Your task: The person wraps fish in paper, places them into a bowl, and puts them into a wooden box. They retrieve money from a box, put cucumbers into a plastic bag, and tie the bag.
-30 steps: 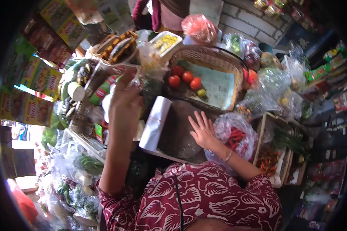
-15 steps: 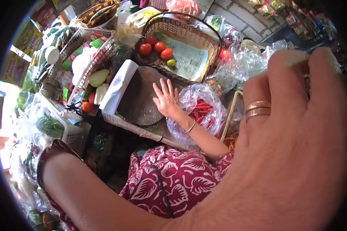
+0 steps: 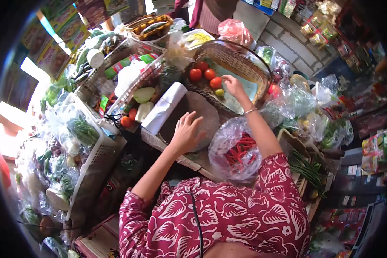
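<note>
The red tomatoes lie in the left part of a wicker basket, with a small yellow-green fruit just beside them. The right hand has shifted from above the dark round slab to the basket, which brings its loosely bent fingers next to the nearest tomato; whether they touch it I cannot tell, and nothing shows in its grasp. The left hand has come down over the slab, half open, fingers spread and slightly curled, with no held item visible. Around the right hand, the basket's arched handle and rim bound its reach, while the paper lining leaves sideways room. The left has a white roll close on its left and a plastic bag of red chillies to its right.
</note>
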`<state>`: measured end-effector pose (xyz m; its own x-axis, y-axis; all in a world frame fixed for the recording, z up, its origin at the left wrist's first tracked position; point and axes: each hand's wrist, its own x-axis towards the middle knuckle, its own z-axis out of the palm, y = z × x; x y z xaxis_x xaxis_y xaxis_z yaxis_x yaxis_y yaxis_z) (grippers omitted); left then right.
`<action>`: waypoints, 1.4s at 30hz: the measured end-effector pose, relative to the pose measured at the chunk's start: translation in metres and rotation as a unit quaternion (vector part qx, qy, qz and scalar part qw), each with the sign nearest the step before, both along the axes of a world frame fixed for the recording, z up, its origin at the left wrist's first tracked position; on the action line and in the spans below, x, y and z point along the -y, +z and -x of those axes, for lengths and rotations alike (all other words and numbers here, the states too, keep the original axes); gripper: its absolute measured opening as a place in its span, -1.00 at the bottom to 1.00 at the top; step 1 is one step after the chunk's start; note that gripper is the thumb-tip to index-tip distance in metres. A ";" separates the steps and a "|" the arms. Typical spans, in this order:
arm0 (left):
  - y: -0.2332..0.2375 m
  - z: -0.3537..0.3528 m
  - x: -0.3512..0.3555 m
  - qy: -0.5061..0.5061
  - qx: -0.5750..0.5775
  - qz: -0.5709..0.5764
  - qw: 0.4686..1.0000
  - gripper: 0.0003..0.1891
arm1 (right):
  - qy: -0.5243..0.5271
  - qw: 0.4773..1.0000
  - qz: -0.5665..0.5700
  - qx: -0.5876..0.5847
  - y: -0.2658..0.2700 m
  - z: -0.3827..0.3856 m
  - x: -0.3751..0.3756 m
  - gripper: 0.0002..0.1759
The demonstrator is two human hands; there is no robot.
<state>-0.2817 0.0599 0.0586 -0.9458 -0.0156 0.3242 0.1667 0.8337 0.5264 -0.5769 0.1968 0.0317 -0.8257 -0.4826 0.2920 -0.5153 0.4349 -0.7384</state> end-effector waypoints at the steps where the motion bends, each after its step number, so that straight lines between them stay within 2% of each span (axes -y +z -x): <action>1: -0.019 0.000 0.003 0.012 0.021 0.001 1.000 -0.46 | -0.001 0.999 -0.031 -0.011 -0.008 0.013 0.004 -0.73; 2: -0.029 -0.002 0.004 0.021 0.044 0.002 0.999 -0.45 | -0.005 0.998 -0.062 -0.021 -0.014 0.026 0.008 -0.72; 3: -0.027 -0.005 0.003 0.022 0.053 0.027 0.998 -0.44 | 0.034 0.987 -0.131 0.084 -0.015 0.050 0.012 -0.71; 7: -0.015 -0.006 -0.002 0.048 0.073 0.037 0.995 -0.43 | 0.025 0.990 -0.062 0.125 0.020 0.073 0.052 -0.72; 9: -0.013 -0.005 -0.001 0.052 0.080 0.028 0.995 -0.43 | -0.062 0.997 -0.054 -0.007 0.017 0.089 0.077 -0.78; 10: -0.012 -0.005 -0.001 0.048 0.085 0.024 0.995 -0.43 | -0.060 0.997 -0.055 -0.004 0.005 0.100 0.086 -0.78; 12: -0.009 -0.004 0.001 0.046 0.098 0.017 0.994 -0.43 | -0.117 0.980 -0.094 -0.129 -0.013 0.111 0.106 -0.79; 13: -0.010 -0.004 0.001 0.047 0.101 0.017 0.994 -0.43 | -0.171 0.966 -0.160 -0.111 -0.018 0.111 0.112 -0.78; 16: -0.009 -0.002 0.002 0.043 0.107 0.009 0.993 -0.43 | -0.200 0.955 -0.186 -0.118 -0.024 0.108 0.115 -0.80; 17: -0.009 -0.003 0.002 0.044 0.104 0.003 0.994 -0.43 | -0.194 0.963 -0.157 -0.097 -0.020 0.109 0.109 -0.77; 18: -0.008 -0.003 0.003 0.040 0.108 0.001 0.993 -0.43 | -0.163 0.966 -0.125 -0.156 -0.007 0.106 0.101 -0.80; 19: -0.008 -0.002 0.003 0.042 0.108 0.000 0.993 -0.43 | -0.138 0.989 -0.006 -0.049 -0.004 0.113 0.091 -0.82; 20: -0.008 -0.002 0.003 0.042 0.108 -0.002 0.993 -0.43 | -0.112 0.985 0.114 0.058 -0.002 0.118 0.081 -0.84; 22: -0.009 -0.001 0.004 0.040 0.097 -0.011 0.994 -0.43 | -0.107 0.942 0.135 0.288 0.023 0.103 0.056 -0.83; 23: -0.010 -0.001 0.003 0.039 0.094 -0.008 0.995 -0.43 | -0.060 0.980 0.024 0.190 0.019 0.109 0.041 -0.82; 24: -0.010 -0.002 0.002 0.039 0.089 -0.011 0.995 -0.42 | -0.077 0.978 0.026 0.193 0.023 0.098 0.028 -0.82; 26: -0.008 -0.002 0.002 0.036 0.089 0.004 0.995 -0.42 | -0.061 0.946 0.158 0.276 0.054 0.071 0.021 -0.80; 29: -0.006 -0.001 -0.001 0.032 0.060 0.014 0.998 -0.44 | 0.037 0.941 0.200 0.269 0.085 0.011 -0.001 -0.81; 32: -0.012 -0.001 -0.004 0.013 0.045 0.041 0.998 -0.45 | 0.159 0.923 0.189 0.295 0.099 -0.071 -0.057 -0.80; 34: -0.016 -0.002 -0.004 0.002 0.049 0.061 0.997 -0.45 | 0.115 0.956 0.071 0.259 0.130 -0.134 -0.110 -0.81; 35: -0.018 -0.002 -0.003 -0.008 0.045 0.066 0.997 -0.45 | 0.089 0.958 0.102 0.254 0.137 -0.158 -0.145 -0.80; 36: -0.020 -0.003 -0.002 -0.013 0.042 0.072 0.996 -0.45 | 0.068 0.975 0.072 0.199 0.158 -0.185 -0.183 -0.79; 37: -0.021 -0.003 -0.002 -0.017 0.038 0.073 0.996 -0.46 | 0.012 0.975 0.036 0.220 0.178 -0.212 -0.226 -0.78; 38: -0.024 -0.002 -0.002 -0.023 0.028 0.081 0.996 -0.47 | -0.034 0.967 0.052 0.246 0.186 -0.234 -0.278 -0.77; 39: -0.026 -0.001 -0.002 -0.030 0.025 0.079 0.996 -0.46 | -0.122 0.960 0.029 0.252 0.211 -0.262 -0.323 -0.76; 40: -0.028 -0.001 -0.002 -0.031 0.024 0.078 0.996 -0.45 | -0.228 0.950 0.023 0.211 0.214 -0.287 -0.391 -0.74; 41: -0.025 -0.002 -0.004 -0.030 0.029 0.078 0.996 -0.46 | -0.332 0.924 -0.097 0.162 0.241 -0.309 -0.442 -0.70; 42: -0.026 -0.002 -0.004 -0.022 0.035 0.074 0.996 -0.47 | -0.415 0.891 -0.150 0.104 0.254 -0.330 -0.513 -0.69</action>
